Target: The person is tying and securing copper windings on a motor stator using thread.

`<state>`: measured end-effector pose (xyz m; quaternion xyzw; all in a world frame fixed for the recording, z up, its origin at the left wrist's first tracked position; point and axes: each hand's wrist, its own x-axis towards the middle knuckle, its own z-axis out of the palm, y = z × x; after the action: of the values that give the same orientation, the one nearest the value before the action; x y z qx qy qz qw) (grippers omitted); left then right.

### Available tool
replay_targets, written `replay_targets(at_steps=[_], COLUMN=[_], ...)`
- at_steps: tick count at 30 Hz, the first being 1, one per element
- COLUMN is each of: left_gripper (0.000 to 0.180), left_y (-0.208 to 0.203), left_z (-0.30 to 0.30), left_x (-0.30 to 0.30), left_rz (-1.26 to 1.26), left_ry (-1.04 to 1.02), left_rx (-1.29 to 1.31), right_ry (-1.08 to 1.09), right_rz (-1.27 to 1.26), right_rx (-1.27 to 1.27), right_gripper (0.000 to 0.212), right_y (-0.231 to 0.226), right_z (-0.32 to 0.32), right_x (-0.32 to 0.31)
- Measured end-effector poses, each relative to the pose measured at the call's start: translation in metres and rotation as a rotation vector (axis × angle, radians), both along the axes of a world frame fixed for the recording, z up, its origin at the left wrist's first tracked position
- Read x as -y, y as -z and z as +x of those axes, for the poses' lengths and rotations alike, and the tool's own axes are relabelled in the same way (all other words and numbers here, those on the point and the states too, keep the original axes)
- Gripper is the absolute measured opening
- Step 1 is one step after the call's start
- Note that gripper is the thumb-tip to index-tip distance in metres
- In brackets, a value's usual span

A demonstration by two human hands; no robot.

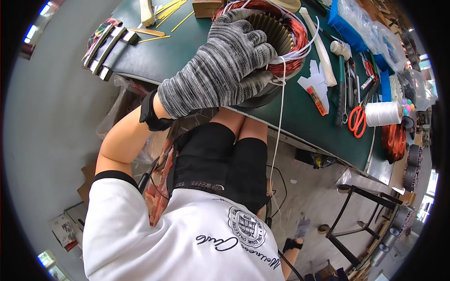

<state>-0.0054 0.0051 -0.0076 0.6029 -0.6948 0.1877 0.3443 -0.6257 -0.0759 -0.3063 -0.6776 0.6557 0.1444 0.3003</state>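
Hand position at a wound stator. The left hand (239, 56), in a grey striped glove, grips the near rim of the stator (276, 35), its fingers bent over the edge and its thumb below them; the stator lies directly beneath and beyond these fingers, at the edge of a green table (304, 119). Copper windings (300, 35) curve to the right of the fingertips. A white cord (281, 112) hangs just right of the thumb and runs downward. The gloved right hand (302, 228) is well below the left fingers; whether its own fingers are open or closed on the cord cannot be told. Right of the left fingers lie a white-headed mallet (341, 84), orange-handled scissors (357, 122) and a spool of white thread (384, 114); yellow sticks (171, 13) lie to their left
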Motion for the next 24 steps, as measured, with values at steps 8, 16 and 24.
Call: replay_targets(at_steps=[8, 16, 24], left_gripper=[0.033, 0.042, 0.019], left_y=[-0.022, -0.004, -0.001], left_z=[-0.013, -0.017, -0.041], left_x=[0.013, 0.009, 0.012], left_rz=[-0.022, -0.105, -0.153], left_ry=[-0.124, -0.187, -0.345], left_rx=[0.032, -0.193, -0.417], right_ry=[-0.382, -0.02, -0.016], right_rz=[-0.176, -0.165, -0.554], right_rx=[1.097, 0.825, 0.972], right_gripper=[0.023, 0.016, 0.024], right_y=[-0.196, -0.225, -0.309], right_z=[0.415, 0.343, 0.463], right_x=[0.036, 0.023, 0.0])
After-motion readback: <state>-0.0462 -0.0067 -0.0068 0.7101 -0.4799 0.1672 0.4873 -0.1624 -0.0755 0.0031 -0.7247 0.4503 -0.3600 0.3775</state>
